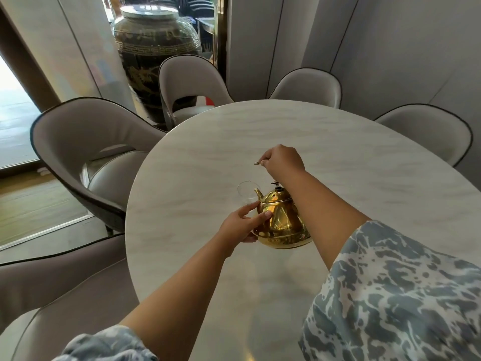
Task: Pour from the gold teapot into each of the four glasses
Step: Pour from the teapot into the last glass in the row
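Note:
The gold teapot hangs over the near middle of the round marble table, tilted with its spout toward the left. My right hand is closed on the teapot's thin swing handle above the lid. A clear glass sits right at the spout tip. My left hand grips the lower part of this glass, with the thumb lying against the teapot's side. The glass base is hidden by my fingers. No other glass is visible.
Grey padded chairs ring the table: one at the left, one at the far left, and two more at the back and right. A large dark jar stands behind the far chair. A window is at the left.

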### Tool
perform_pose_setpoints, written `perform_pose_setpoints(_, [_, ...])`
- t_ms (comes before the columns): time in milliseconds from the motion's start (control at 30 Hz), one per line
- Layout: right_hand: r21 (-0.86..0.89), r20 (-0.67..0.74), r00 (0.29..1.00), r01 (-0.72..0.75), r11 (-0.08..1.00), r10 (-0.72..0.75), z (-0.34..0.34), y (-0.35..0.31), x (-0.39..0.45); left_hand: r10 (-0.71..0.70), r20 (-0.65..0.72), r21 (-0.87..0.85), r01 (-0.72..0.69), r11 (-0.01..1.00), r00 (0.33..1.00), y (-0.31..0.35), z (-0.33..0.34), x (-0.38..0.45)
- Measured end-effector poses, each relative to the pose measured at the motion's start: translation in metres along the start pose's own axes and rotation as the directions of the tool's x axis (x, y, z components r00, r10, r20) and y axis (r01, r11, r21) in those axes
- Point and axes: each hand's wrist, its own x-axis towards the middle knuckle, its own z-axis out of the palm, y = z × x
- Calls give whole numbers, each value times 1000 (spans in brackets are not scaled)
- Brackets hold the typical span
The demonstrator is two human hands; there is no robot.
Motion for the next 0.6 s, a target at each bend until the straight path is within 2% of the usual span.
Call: perform_pose_setpoints(600, [-92, 42, 999, 20, 996, -17, 4, 3, 14, -9, -20, -17, 9, 1000, 1000, 4, 6, -4])
